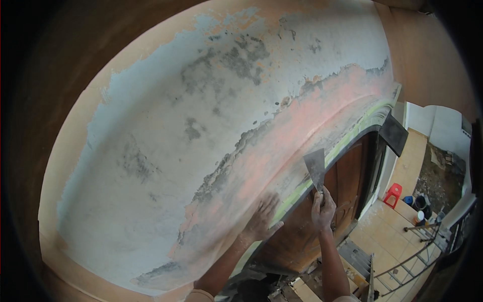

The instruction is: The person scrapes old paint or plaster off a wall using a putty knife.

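Observation:
A curved white wall [151,100] shows grey patches, flaking edges and a pink-grey band along an arched moulding above a dark wooden door [347,176]. My left hand [261,216] lies with fingers spread on that band at the lower middle, beside a pale green strip [294,199]. My right hand [323,209] grips the handle of a wide metal scraper [314,163], its blade raised at the edge of the moulding, in front of the door.
A dark rectangular panel [392,135] juts out at the arch's right. Below on the tiled floor [375,231] are a red stool [392,195], several buckets [421,204], metal steps [354,254] and a metal ladder-like frame [412,261]. Cluttered boards [302,289] lie at the bottom.

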